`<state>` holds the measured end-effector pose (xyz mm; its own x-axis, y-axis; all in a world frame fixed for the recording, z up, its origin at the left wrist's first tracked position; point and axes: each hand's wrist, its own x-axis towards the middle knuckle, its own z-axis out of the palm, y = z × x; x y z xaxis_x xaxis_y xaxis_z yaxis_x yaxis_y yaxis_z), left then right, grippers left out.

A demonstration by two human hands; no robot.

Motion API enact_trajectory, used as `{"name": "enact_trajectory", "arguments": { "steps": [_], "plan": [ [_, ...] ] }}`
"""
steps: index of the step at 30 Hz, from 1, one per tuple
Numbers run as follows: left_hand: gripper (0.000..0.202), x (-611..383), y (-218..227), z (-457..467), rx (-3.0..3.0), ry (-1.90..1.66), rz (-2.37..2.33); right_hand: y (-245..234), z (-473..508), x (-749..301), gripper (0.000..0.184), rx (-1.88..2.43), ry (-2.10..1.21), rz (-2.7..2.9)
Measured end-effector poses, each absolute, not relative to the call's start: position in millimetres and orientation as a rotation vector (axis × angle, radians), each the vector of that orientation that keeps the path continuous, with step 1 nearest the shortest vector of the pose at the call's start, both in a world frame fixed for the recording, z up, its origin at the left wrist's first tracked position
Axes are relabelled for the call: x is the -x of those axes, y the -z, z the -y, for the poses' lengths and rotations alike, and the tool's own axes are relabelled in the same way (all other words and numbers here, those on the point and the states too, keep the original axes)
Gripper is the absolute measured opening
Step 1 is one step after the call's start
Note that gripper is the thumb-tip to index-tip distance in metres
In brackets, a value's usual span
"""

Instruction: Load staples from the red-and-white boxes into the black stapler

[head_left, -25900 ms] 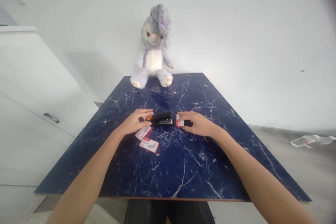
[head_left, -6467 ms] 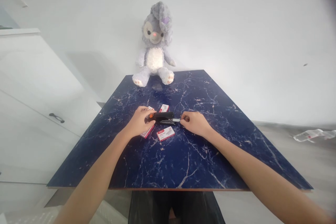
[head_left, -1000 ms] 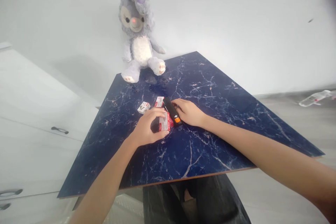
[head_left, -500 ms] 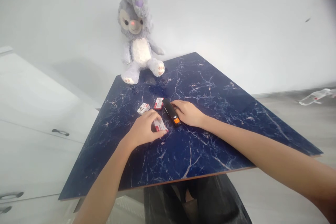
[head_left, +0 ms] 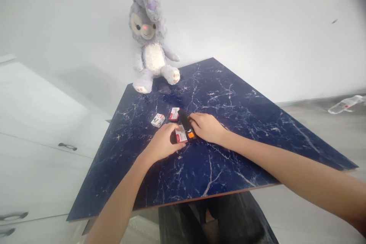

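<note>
My left hand (head_left: 162, 141) has its thumb and fingers around a small red-and-white box (head_left: 181, 134) on the table. The box's right side meets or nearly meets a black stapler (head_left: 186, 124) with an orange patch at its near end. My right hand (head_left: 208, 126) lies along the stapler's right side, fingers curled against it; the fingertips are partly hidden. Beyond my left hand sit a white box with a dark picture (head_left: 158, 120) and another red-and-white box (head_left: 174, 114), close to the stapler's far end.
The blue marbled table (head_left: 237, 122) has its near edge in front of my lap. A grey plush toy (head_left: 154, 59) sits at the far left corner by the wall. White drawers (head_left: 42, 167) stand at left, and a clear plastic item (head_left: 345, 104) lies on the floor at right.
My left hand has moved the red-and-white box slightly right, up to the stapler. My right hand stays at the stapler. The view has shifted a little.
</note>
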<state>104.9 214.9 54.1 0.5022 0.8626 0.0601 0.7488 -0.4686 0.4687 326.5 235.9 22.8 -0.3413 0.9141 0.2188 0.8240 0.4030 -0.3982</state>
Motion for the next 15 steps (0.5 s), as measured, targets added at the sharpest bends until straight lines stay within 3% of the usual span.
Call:
{"name": "enact_trajectory", "arguments": {
  "steps": [12,15],
  "plan": [
    [0.049,-104,-35,-215,-2.374,-0.491,-1.367,-24,-234,-330,0.023,1.526,-0.258,2.32],
    [0.043,-104,-40,-216,-2.479,-0.516,-1.264,-25,-235,-330,0.024,1.536,-0.265,2.334]
  ]
}}
